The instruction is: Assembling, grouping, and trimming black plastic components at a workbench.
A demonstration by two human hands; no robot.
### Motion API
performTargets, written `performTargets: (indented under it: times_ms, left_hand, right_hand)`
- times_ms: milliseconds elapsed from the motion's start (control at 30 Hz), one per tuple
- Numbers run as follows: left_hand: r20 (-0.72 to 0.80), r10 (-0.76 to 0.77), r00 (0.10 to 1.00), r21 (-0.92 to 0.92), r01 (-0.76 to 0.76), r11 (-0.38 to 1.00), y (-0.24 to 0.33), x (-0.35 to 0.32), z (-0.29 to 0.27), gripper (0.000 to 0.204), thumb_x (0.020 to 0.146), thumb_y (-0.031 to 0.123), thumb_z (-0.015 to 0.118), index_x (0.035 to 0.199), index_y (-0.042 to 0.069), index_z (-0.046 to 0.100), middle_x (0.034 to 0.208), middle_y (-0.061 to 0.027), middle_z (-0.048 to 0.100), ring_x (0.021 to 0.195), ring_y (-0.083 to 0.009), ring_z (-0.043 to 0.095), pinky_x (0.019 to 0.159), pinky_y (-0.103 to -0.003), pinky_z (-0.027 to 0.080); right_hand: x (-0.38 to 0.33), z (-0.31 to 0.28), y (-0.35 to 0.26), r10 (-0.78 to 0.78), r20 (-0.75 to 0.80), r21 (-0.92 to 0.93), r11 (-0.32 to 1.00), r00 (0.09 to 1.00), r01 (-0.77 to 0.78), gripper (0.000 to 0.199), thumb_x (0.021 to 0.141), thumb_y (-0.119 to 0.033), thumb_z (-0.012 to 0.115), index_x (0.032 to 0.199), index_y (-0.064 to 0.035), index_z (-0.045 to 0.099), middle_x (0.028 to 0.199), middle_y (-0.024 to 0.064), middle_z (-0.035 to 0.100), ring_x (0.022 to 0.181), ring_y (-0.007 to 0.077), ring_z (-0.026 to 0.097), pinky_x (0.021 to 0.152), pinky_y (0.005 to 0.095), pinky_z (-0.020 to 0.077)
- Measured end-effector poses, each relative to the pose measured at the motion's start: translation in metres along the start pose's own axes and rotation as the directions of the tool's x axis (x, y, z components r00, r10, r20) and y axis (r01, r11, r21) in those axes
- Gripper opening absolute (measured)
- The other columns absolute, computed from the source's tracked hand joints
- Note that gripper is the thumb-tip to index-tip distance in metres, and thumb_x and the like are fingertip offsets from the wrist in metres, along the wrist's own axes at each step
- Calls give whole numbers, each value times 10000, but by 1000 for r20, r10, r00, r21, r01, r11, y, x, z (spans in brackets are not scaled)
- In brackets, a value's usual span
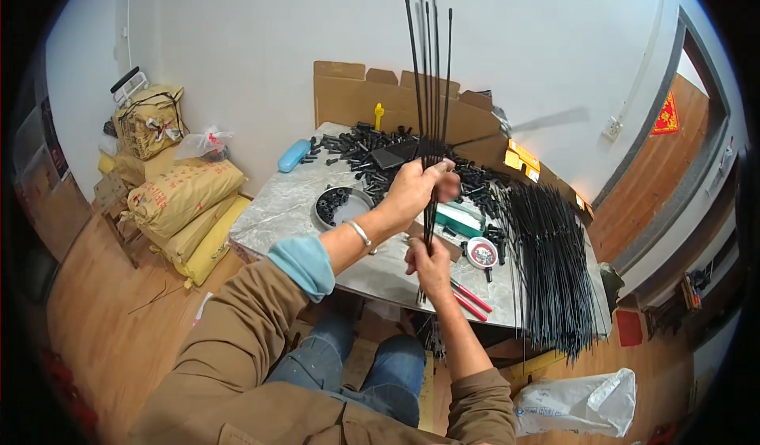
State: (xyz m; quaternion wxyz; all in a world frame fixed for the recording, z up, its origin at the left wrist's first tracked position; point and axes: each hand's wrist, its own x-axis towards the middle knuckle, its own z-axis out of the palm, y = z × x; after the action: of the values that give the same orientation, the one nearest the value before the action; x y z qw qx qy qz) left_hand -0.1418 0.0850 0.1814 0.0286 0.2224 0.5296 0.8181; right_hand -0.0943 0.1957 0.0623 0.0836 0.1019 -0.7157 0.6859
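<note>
A small bunch of thin black rods [432, 140] stands nearly upright before me, their tips fanning out in front of the wall. Closed round the bunch at mid-height is my left hand [413, 195], a silver bangle on its wrist. One blurred rod slants off to the right from near that hand. Lower down, my right hand [430, 267] also grips the rods near their bottom ends. Pliers with red handles [470, 296] lie just right of it on the table. A large sheaf of similar rods [554, 267] hangs over the table's right edge.
Black plastic parts [364, 150] lie heaped at the back, before a cardboard screen [340, 96]. On the marbled table [273, 211] are a round dish [362, 201], a bowl of small metal bits [482, 252], a green box [461, 220] and a blue case [294, 156]. Sacks [186, 199] stand left.
</note>
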Motion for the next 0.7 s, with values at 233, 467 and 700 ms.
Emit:
performTargets:
  times_ms: [233,467,700]
  left_hand:
    - [6,-72,997,-28,72,997,17,8,-4,289,944,243,571,1064,-19,560,945,-143,650,833,-228,678,697,-314,571]
    - [18,-249,968,-183,248,951,8,9,-5,228,944,166,556,1082,-15,552,949,-159,645,809,-258,683,664,-346,595]
    - [72,-265,962,-255,274,927,5,6,-11,291,957,102,502,1244,54,481,1001,-149,634,836,-258,674,683,-370,588]
  right_hand:
    - [-16,5,-65,-112,-58,160,980,992,120,351,1008,-328,426,979,-1,551,676,74,596,434,90,490,398,213,401]
    - [-27,-6,-66,-26,-86,115,993,996,36,329,1009,-279,429,1050,20,561,753,105,640,506,114,573,464,238,486]
    - [2,-108,-67,-60,-342,35,996,938,76,330,987,-251,447,1069,40,579,718,100,644,463,105,549,395,214,443]
